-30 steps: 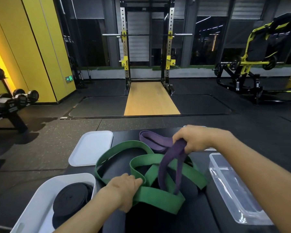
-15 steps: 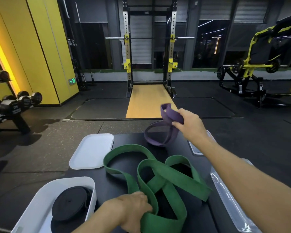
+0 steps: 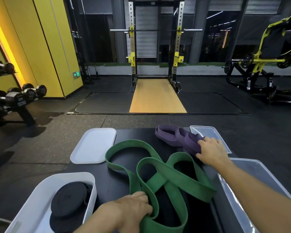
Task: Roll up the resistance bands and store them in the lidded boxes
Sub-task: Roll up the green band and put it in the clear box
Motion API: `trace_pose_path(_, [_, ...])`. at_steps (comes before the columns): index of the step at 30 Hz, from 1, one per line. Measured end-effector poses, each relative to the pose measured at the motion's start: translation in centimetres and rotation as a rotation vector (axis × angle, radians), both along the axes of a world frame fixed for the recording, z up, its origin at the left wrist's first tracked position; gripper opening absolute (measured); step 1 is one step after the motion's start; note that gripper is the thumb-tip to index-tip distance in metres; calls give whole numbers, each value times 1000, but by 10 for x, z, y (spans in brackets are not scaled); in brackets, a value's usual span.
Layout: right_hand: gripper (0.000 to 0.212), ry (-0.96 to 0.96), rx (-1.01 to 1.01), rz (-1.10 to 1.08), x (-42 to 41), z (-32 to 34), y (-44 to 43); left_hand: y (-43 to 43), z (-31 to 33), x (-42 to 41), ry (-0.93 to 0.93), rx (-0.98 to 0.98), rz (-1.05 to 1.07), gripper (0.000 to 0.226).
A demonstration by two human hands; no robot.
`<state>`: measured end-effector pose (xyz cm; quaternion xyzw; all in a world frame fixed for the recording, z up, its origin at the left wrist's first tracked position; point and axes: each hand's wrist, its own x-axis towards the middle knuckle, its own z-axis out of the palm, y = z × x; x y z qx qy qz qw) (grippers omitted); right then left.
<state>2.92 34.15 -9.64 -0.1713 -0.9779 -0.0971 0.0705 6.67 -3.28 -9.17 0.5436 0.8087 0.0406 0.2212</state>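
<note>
Green band (image 3: 183, 180) sprawls in loops; purple band (image 3: 178, 138) bunched; black band (image 3: 69, 197) coiled.

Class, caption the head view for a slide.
Left hand grips the green band; right hand holds the purple band; a rolled black band sits in the white box.

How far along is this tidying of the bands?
Done: a black band sits rolled in the white box, lid still off. In hand: the left hand grips the loose green band; the right hand holds the purple band. Left: rolling both, boxing them, closing lids; the clear box looks empty.
</note>
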Motion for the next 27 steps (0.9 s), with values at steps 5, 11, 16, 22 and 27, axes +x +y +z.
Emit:
trace_pose_path(5, [40, 12, -16, -64, 5, 11, -12, -7, 6, -4, 35, -28, 12, 34])
trace_pose_path(11, [45, 348, -300, 254, 30, 31, -65, -12, 21, 14, 30, -127, 68, 40])
trace_pose_path(16, [109, -285, -586, 510, 65, 20, -134, -16, 36, 29, 275, -273, 72, 42])
trace_pose_path(22, [39, -477, -516, 371, 70, 49, -135, -38, 45, 32, 193, -170, 183, 41])
trace_pose_path(27, [58, -526, -273, 372, 73, 77, -148, -37, 48, 33, -127, 218, 283, 26])
